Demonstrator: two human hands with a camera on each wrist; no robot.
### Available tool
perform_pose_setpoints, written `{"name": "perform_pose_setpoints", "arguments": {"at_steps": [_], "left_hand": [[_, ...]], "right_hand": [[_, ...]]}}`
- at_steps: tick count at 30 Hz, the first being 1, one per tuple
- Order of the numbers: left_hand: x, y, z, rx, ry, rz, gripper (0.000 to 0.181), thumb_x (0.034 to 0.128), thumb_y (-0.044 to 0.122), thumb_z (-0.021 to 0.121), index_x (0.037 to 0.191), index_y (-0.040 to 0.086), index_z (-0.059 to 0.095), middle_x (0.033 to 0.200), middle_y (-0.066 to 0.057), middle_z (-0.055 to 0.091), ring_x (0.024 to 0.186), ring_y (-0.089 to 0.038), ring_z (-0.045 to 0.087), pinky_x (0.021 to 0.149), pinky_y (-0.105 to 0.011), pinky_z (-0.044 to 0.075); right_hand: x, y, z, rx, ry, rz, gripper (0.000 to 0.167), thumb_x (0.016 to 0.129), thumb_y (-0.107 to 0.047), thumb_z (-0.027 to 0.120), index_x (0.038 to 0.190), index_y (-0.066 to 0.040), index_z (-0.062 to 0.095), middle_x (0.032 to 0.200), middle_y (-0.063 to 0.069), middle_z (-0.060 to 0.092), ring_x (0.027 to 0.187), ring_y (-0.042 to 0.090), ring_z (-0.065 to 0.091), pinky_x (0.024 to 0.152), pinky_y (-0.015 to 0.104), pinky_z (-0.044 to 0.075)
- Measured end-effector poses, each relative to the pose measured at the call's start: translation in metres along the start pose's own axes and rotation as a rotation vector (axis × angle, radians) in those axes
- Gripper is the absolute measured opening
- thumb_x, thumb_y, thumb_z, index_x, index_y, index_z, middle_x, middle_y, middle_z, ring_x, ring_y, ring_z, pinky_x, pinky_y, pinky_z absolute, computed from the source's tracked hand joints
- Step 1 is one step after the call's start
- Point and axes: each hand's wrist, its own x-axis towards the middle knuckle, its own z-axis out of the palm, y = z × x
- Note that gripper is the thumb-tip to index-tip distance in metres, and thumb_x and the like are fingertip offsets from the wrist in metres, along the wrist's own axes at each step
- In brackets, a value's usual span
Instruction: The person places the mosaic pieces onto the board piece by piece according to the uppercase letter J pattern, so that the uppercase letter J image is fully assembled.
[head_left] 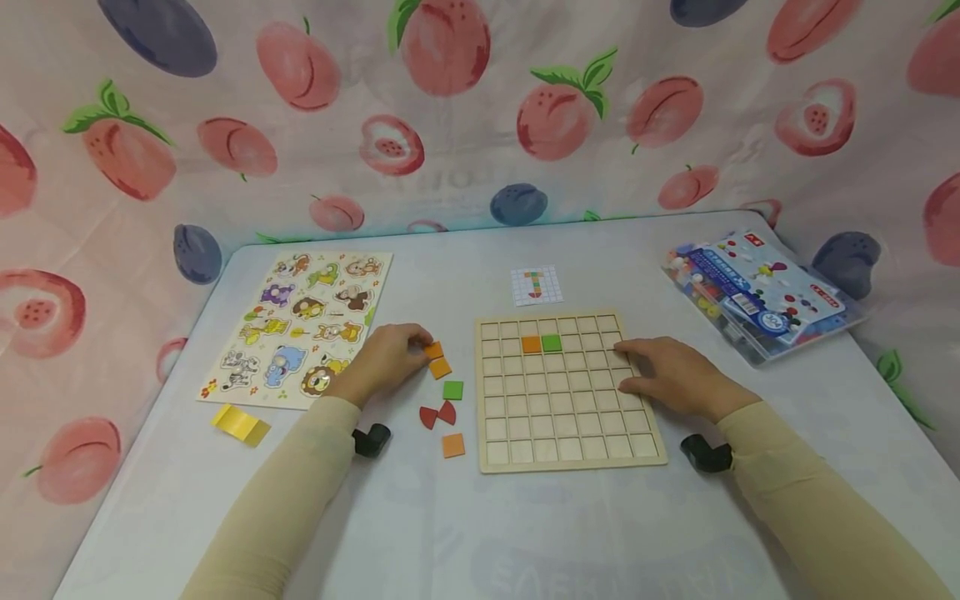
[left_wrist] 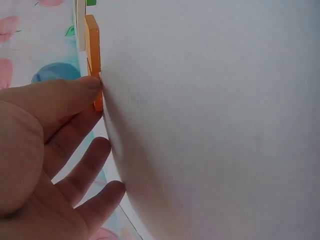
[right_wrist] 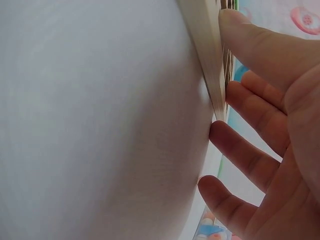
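Observation:
My left hand (head_left: 392, 360) has thumb and forefinger on an orange square tile (head_left: 432, 351), pinching it in the left wrist view. A second orange tile (head_left: 440, 368) lies against it, towards me. Below these are a green square tile (head_left: 453, 390), two red quarter-round pieces (head_left: 447, 412) and another orange square tile (head_left: 453, 446). The wooden grid board (head_left: 572, 467) lies to their right, with an orange tile (head_left: 531, 344) and a green tile (head_left: 551, 343) side by side in its cells. My right hand (head_left: 671, 377) rests its thumb and fingertips on the board's right edge, fingers relaxed.
A small pattern card (head_left: 537, 286) lies behind the board. At the left are an animal puzzle board (head_left: 255, 337) and a folded yellow strip (head_left: 241, 425). A clear plastic case (head_left: 765, 292) sits at the back right.

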Motion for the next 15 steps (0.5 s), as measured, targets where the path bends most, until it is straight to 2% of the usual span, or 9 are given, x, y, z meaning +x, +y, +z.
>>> {"name": "perform_pose_setpoints", "arguments": {"at_steps": [9,15], "left_hand": [[0.0030,0.0036,-0.0016,0.041,-0.002,0.005,0.022,0.0935,0.010,0.067,0.115,0.008,0.070,0.116,-0.007,0.068,0.111,-0.027,0.056,0.103,-0.042,0.044],[0.0040,0.0054,-0.0022,0.026,-0.006,-0.002,0.023,0.0928,0.009,0.067,0.116,0.007,0.069,0.117,-0.007,0.067,0.112,-0.026,0.056,0.103,-0.042,0.044]], "right_hand": [[0.0007,0.0018,0.0000,-0.008,0.004,-0.011,0.062,0.093,-0.031,0.072,0.142,0.001,0.052,0.140,0.027,0.052,0.130,0.047,0.045,0.107,0.060,0.034],[0.0007,0.0024,-0.0001,-0.004,0.006,-0.013,0.062,0.093,-0.031,0.072,0.142,0.001,0.052,0.140,0.027,0.053,0.130,0.047,0.045,0.107,0.060,0.034]]}}
